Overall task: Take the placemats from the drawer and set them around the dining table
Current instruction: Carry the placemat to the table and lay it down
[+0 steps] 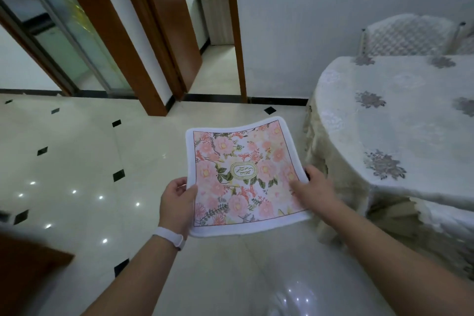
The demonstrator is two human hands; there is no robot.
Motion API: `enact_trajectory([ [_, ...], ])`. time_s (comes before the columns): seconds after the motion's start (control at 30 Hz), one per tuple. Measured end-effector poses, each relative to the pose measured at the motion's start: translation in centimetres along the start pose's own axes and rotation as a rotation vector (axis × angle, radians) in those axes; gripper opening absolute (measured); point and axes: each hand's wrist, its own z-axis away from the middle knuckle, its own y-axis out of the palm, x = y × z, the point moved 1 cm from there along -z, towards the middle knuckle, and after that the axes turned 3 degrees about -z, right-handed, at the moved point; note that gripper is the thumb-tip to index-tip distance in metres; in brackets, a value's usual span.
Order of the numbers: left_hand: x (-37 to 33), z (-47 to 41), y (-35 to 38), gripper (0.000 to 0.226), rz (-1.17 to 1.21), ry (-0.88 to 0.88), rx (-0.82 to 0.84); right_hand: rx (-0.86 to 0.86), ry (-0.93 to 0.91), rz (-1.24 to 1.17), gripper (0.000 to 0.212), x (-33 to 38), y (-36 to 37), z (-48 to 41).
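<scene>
- While it is held level over the floor [77, 161], the floral placemat [243, 174] is just left of the dining table [397, 123], not on it.
- The left hand [177, 202] pinches its left edge, and the right hand [314, 187] pinches its right edge.
- This looks like the carrying step. Next it needs moving right and laying flat by the table's near edge.

a single wide-angle camera rides on the person's head, facing forward and tilted down. it hangs close above the placemat [243, 177], with the dining table [400, 123] filling its right side and a doorway [218, 69] farther off ahead.

txt on placemat [243, 182] oval: illegible
</scene>
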Motion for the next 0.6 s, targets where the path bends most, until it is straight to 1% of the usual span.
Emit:
enact_trajectory([
  [0.1, -1.9, -2.2, 4.3, 0.021, -0.011, 0.005, 0.060, -0.062, 0.005, -0.013, 0.010, -0.1, -3.1, -2.7],
  [0.23, -4.2, -5.4, 9.9, 0.019, 0.009, 0.020, 0.150, -0.122, 0.028, -0.063, 0.019, -0.4, -6.1, -6.1],
  [0.47, -5.8, -12.5, 19.3, 0.013, -0.051, 0.021, 0.293, -0.252, 0.113, -0.011, 0.008, -1.6, -8.6, -13.2],
  [0.6, -7.2, -18.2, 25.4, 0.014, -0.046, 0.022, 0.387, -0.351, 0.195, -0.014, 0.007, -1.7, -9.6, -19.2],
])
